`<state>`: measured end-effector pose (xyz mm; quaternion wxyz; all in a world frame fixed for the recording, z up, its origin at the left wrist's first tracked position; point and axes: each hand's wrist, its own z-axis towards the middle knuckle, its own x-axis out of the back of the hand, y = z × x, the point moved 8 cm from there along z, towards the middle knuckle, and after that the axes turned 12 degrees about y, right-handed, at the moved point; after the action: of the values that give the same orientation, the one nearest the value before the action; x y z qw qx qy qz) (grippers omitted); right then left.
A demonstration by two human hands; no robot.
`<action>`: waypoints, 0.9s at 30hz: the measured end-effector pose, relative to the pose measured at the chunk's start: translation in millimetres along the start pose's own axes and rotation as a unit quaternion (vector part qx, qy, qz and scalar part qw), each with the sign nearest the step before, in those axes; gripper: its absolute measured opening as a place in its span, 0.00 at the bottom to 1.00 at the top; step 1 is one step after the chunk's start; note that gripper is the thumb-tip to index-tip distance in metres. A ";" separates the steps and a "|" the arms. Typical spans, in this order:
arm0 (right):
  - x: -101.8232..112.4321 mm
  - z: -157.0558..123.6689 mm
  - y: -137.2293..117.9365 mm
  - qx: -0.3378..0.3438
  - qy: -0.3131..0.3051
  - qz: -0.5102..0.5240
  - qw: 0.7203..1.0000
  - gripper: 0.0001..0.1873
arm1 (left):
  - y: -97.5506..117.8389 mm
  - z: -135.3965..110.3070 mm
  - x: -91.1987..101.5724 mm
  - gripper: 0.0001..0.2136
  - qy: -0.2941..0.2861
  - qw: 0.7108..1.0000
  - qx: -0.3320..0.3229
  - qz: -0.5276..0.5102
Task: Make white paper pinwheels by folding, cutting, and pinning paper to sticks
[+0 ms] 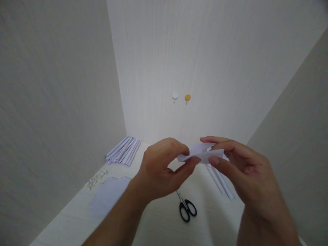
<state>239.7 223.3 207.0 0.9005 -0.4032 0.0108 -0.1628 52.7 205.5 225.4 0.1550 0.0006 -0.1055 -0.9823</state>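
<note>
Both hands hold one small piece of white paper [205, 157], bent over so that its layers stand a little apart on the right. My left hand [164, 171] pinches the folded end between thumb and fingers. At the other end, my right hand [246, 167] has its thumb on the near layer and a finger at the gap between the layers. The paper is held up above the table. Below it lie scissors [188, 209] with black handles, their blades partly hidden by my left hand.
A pile of rolled white paper sticks [124, 150] lies at the back left. Nearer are small whitish scraps [97, 179] and flat white sheets [110, 194]. More paper rolls [220, 181] lie under my right hand. Panels enclose the table; a white hook [175, 96] and a yellow hook [188, 97] are on the back one.
</note>
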 end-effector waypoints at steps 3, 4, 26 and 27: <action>-2.3 3.8 2.7 0.006 0.006 0.012 1.000 0.02 | 0.1 -2.4 -1.3 0.06 0.031 1.000 -0.001 -0.002; -2.1 5.3 3.4 0.009 0.015 0.022 1.000 0.02 | -0.2 -2.9 -1.1 0.07 0.044 0.999 0.004 -0.003; 7.2 4.3 -2.7 0.021 0.124 0.099 0.987 0.03 | 11.6 -7.2 2.3 0.12 0.114 0.993 0.003 -0.036; 6.0 5.4 0.5 0.015 0.114 0.107 0.988 0.03 | 13.4 -7.1 2.3 0.13 0.117 0.993 -0.009 -0.030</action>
<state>246.4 225.7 211.0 0.9115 -0.3650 0.1543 -0.1103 54.8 190.9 221.3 0.1367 0.1173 -0.0774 -0.9806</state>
